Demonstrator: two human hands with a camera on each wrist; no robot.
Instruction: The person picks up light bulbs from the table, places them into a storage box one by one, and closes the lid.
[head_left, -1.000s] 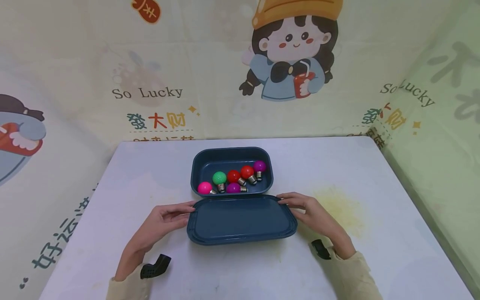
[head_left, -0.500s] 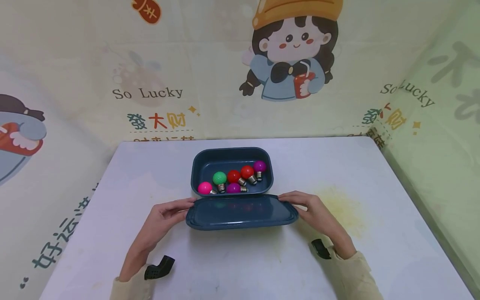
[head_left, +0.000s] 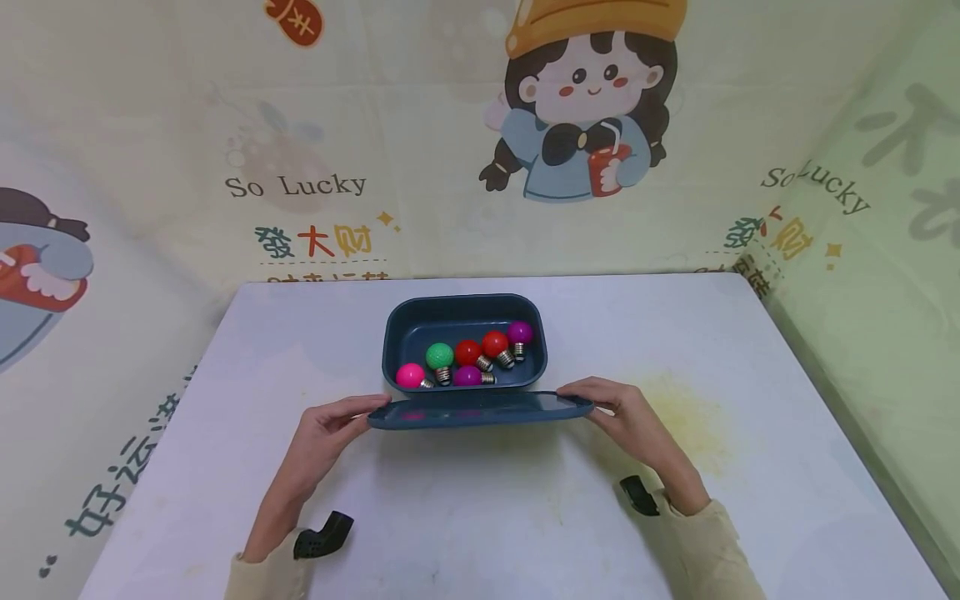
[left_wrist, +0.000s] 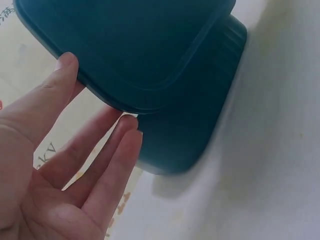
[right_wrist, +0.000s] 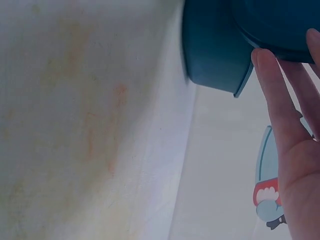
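Observation:
Between my two hands a dark blue plastic lid (head_left: 480, 412) is held, tilted steeply so that it looks like a narrow strip in the head view. My left hand (head_left: 322, 442) pinches its left end, thumb (left_wrist: 66, 67) on the near side and fingers behind the edge. At the right end my right hand (head_left: 630, 421) grips it the same way. Just beyond the lid stands a matching open box (head_left: 416, 321), whose near rim lies close to the lid's far edge. Inside are a pink bulb (head_left: 409, 376), a green bulb (head_left: 439, 357), red bulbs (head_left: 495, 342) and purple bulbs (head_left: 519, 333).
The box stands on a white table (head_left: 480, 517), towards its back edge. A patterned cloth wall (head_left: 420, 125) rises behind the table and at both sides. Black straps (head_left: 324, 536) circle both wrists.
The lid's near edge has swung up and away, turning the lid from nearly face-up to almost edge-on. Both hands have shifted slightly with it; the box and bulbs stay put.

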